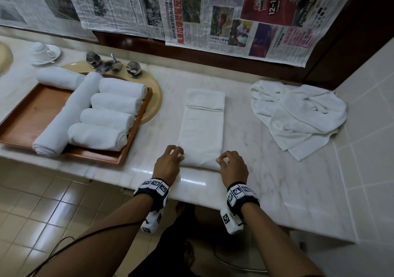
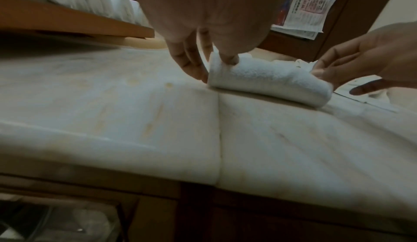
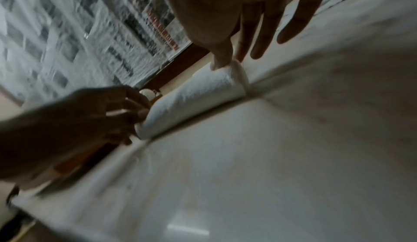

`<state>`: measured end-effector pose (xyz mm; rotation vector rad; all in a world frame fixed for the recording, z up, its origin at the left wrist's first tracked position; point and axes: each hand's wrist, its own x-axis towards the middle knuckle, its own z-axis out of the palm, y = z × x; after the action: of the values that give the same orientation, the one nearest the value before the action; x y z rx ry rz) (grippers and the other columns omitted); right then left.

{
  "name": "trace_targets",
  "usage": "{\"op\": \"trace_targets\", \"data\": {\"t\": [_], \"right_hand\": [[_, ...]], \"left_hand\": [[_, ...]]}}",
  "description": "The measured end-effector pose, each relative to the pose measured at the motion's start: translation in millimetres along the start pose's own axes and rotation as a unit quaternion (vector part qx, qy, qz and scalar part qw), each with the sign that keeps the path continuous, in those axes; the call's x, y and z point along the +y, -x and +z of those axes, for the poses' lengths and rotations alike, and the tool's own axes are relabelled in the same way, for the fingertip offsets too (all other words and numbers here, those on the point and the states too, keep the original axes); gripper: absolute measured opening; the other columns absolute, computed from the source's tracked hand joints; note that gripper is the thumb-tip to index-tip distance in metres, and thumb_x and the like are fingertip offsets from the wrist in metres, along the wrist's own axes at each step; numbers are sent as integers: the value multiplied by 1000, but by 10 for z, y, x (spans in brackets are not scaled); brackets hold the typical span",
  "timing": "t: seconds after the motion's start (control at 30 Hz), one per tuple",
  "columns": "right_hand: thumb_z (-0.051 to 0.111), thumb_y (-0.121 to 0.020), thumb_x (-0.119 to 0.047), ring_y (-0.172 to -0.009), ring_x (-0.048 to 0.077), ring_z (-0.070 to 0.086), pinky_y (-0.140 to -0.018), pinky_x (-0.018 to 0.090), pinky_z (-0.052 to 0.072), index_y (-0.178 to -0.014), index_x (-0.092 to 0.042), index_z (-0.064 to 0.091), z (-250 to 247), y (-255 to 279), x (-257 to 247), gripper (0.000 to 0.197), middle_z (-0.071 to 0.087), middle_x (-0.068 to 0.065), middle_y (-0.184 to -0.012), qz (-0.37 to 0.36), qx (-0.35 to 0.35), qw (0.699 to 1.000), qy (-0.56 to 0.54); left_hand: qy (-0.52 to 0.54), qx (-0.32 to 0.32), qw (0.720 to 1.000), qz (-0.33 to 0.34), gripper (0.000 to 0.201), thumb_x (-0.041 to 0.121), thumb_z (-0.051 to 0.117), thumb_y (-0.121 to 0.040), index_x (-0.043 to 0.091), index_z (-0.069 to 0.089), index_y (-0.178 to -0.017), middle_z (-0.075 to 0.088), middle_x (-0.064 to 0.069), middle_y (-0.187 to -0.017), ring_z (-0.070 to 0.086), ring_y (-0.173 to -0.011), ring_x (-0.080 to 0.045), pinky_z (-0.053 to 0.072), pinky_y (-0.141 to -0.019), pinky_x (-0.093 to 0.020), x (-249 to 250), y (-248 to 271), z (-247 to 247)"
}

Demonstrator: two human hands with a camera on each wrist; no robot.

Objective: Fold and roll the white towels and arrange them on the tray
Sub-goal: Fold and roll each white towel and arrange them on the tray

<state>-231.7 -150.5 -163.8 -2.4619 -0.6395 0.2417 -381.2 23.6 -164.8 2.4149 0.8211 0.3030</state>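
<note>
Rolling has only just begun on the folded towel point(image 1: 202, 125) lying lengthwise on the desk point(image 1: 266, 153): the left hand point(image 1: 168, 162) and right hand point(image 1: 233, 166) each pinch one end of the small roll at its near edge, thumbs on top, fingers curled at the ends. If one hand runs ahead, I judge the roll would skew into a cone. A loose pinch would leave it slack, unlike the tight rolls on the tray point(image 1: 32, 110), with crumpled towels point(image 1: 302, 114) waiting.
</note>
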Motion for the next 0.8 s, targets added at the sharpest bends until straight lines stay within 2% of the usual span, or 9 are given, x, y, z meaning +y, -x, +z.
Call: {"op": "trace_targets", "data": {"t": [0.07,0.13,0.2,0.27,0.33,0.4,0.47,0.67,0.8], "right_hand": [[67,-90,-28,-86,21,58,-70,36,43,-82,-24,65,1,57,48,9,62,-8,-97,-62,16,997,35],[69,-89,-31,-86,24,58,-66,37,46,-90,-22,68,-4,123,132,9,63,-5,-102,-139,23,986,92],[74,-82,-38,-92,22,55,-68,37,47,-103,-23,68,-5,152,193,27,59,-4,-111,-166,-3,979,117],[81,-73,-36,-99,21,52,-71,37,47,-110,-22,65,-8,103,206,42,55,-4,-117,-157,-38,981,110],[85,-69,-24,-101,23,53,-73,38,48,-110,-20,66,-19,-10,172,46,53,-3,-119,-144,-53,983,102],[82,-73,-18,-104,24,53,-78,40,50,-113,-17,67,-26,-124,136,43,54,-2,-119,-135,-69,985,87],[75,-81,-20,-105,23,52,-85,38,49,-119,-15,65,-24,-199,150,40,55,-2,-121,-136,-88,984,68],[62,-93,-28,-108,24,57,-93,34,45,-125,-11,62,-76,-391,184,36,59,4,-121,-120,-159,980,6],[61,-94,-24,-106,26,59,-90,32,44,-125,-12,56,-102,-499,96,33,62,7,-117,-39,-179,982,-53]], "left_hand": [[-42,6,999,12,5,31,56,-97,28,59,-99,52,12,-128,63,-86,-26,49,-60,-35,-37,16,-22],[-94,-18,995,20,20,48,55,-95,35,62,-108,48,16,-135,57,-102,-16,47,-60,-30,-81,40,-47],[-136,-48,989,36,39,55,62,-86,36,60,-120,45,13,-139,49,-115,-15,48,-61,-31,-134,46,-59],[-141,-71,987,37,51,49,72,-80,32,59,-126,43,5,-141,46,-119,-20,51,-66,-34,-169,5,-45],[-133,-75,988,34,52,41,78,-77,28,62,-124,45,0,-138,49,-116,-25,48,-70,-35,-174,-86,-47],[-143,-66,987,38,46,36,80,-74,25,67,-117,50,-1,-131,52,-109,-27,41,-68,-34,-142,-173,-56],[-158,-60,984,49,41,32,77,-76,22,68,-115,54,0,-125,55,-104,-28,35,-70,-35,-113,-225,-44],[-41,-124,991,6,42,31,60,-89,17,61,-128,55,-5,-128,50,-113,-31,43,-91,-42,-95,-412,-76],[43,-123,991,-14,38,21,63,-91,15,56,-128,62,-11,-115,55,-106,-33,42,-91,-36,-90,-539,-125]]}}
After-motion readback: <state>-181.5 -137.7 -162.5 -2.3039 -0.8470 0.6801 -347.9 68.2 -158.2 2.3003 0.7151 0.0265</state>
